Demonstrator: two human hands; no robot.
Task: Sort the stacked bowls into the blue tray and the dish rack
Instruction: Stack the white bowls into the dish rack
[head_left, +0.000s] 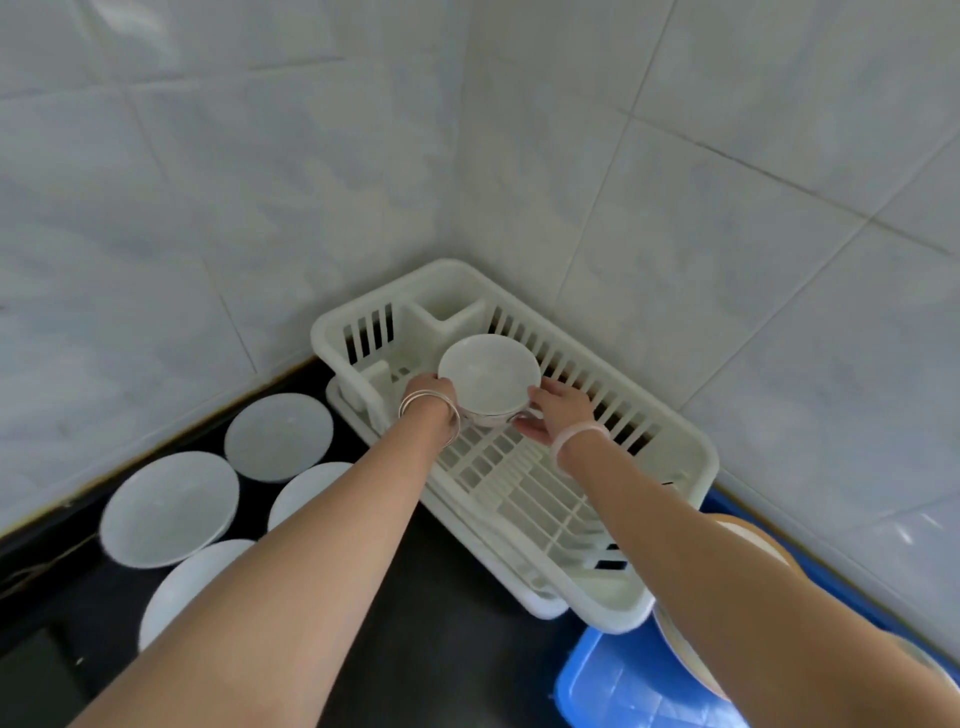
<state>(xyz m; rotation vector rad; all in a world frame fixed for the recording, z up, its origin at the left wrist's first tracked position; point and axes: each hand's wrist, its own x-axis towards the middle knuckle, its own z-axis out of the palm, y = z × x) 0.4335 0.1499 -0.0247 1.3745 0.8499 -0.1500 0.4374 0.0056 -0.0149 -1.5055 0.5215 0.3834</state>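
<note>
I am looking down into a corner where two pale tiled walls meet above a dark surface. A white dish rack sits pushed into that corner, its long side close along the right wall, with a white drip tray showing beneath its near end. Both hands are grasping one white bowl over the far part of the rack: the left hand curls round its left side and the right hand clasps its lower right edge. I cannot tell whether the bowl touches the rack floor. The slotted bed of the rack nearer me lies bare. To the left, four white dishes sit close together on the surface, near the left wall and beside the rack; a strip of dark surface runs open between them and the rack. At lower right a blue tray is just beside the rack's near corner and is cut off by the frame edge. My right forearm hides most of what it holds; I make out only a tan-rimmed bowl and another pale rim below it. The left forearm covers parts of two of the dishes, and I cannot say whether those are plates or upturned bowls.
</note>
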